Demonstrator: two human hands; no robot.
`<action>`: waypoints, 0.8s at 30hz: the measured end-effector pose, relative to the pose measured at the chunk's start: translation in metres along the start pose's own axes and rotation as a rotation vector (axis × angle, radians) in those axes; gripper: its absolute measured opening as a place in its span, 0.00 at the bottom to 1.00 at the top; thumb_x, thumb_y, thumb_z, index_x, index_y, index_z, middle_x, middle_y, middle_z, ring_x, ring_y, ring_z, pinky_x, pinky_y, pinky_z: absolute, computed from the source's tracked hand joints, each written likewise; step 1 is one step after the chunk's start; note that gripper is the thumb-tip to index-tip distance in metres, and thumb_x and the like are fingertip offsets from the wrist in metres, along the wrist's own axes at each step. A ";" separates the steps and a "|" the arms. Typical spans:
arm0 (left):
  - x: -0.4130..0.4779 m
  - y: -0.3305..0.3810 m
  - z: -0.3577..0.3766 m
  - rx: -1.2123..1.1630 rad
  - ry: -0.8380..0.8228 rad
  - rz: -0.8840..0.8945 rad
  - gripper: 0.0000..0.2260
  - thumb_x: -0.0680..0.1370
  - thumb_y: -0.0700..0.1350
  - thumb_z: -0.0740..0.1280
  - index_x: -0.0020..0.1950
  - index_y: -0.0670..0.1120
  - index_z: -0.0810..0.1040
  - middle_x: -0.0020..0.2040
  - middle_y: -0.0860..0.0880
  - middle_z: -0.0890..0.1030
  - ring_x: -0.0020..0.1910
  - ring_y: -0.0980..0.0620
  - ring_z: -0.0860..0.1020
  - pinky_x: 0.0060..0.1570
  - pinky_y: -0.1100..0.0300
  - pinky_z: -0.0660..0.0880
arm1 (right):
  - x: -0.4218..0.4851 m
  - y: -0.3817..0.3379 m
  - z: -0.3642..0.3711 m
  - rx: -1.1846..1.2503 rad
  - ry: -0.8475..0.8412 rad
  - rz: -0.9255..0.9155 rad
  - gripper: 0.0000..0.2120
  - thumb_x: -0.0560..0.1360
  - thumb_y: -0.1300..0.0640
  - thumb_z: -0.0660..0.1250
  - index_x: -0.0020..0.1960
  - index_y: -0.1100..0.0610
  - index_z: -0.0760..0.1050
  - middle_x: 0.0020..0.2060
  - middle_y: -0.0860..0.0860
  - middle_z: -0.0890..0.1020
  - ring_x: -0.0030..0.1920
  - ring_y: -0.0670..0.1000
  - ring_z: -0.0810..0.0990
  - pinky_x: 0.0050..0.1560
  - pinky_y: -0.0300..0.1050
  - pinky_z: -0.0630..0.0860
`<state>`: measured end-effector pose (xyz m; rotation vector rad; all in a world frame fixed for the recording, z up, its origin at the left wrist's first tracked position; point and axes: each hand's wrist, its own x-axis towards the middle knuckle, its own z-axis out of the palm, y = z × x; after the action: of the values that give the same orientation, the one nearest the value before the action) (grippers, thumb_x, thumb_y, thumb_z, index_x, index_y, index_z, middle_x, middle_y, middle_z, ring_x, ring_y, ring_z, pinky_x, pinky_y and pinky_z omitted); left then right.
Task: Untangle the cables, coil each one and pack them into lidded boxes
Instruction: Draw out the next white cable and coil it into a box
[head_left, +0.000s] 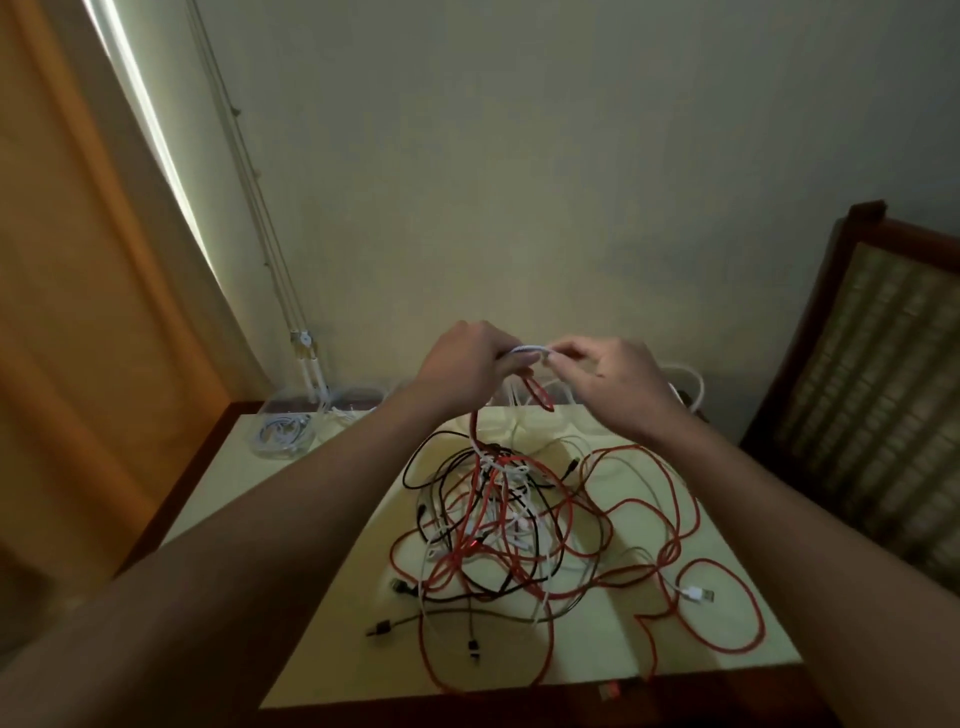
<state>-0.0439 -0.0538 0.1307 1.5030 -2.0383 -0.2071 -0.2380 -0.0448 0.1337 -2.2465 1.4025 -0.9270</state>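
The left grip (462, 364) and right grip (618, 374) are each pinching the white cable (530, 351) with curled fingers, above the desk (597, 654); a red cable (537, 395) is hanging beneath them into the tangle (509, 519) lying mid-desk

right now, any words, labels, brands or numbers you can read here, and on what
No text can be read in this view.
white USB plug: any marking is too small to read.
clear box: no label shows.
white cable pinched between the left hand and right hand: plain, no print shows.
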 end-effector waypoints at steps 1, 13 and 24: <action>0.000 0.000 0.001 0.001 0.006 0.013 0.14 0.80 0.56 0.66 0.47 0.48 0.87 0.30 0.47 0.79 0.30 0.49 0.75 0.34 0.54 0.70 | -0.001 -0.002 0.003 0.016 -0.023 -0.019 0.10 0.82 0.50 0.65 0.51 0.51 0.84 0.40 0.46 0.85 0.37 0.39 0.80 0.39 0.37 0.75; -0.041 -0.033 0.036 0.007 0.172 -0.141 0.12 0.74 0.65 0.70 0.43 0.58 0.85 0.34 0.59 0.80 0.39 0.58 0.78 0.51 0.51 0.73 | 0.023 -0.016 -0.031 0.563 0.353 0.102 0.10 0.83 0.57 0.64 0.44 0.54 0.80 0.36 0.51 0.83 0.33 0.49 0.81 0.39 0.47 0.81; -0.025 -0.030 0.010 0.181 -0.069 -0.145 0.09 0.75 0.57 0.72 0.38 0.55 0.81 0.35 0.56 0.81 0.41 0.50 0.80 0.47 0.55 0.76 | 0.024 0.019 -0.039 0.078 0.422 0.276 0.08 0.79 0.56 0.63 0.46 0.51 0.81 0.46 0.50 0.85 0.47 0.54 0.82 0.51 0.49 0.76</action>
<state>-0.0201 -0.0437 0.1005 1.7798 -2.0483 -0.1362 -0.2697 -0.0723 0.1591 -1.8040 1.7602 -1.3803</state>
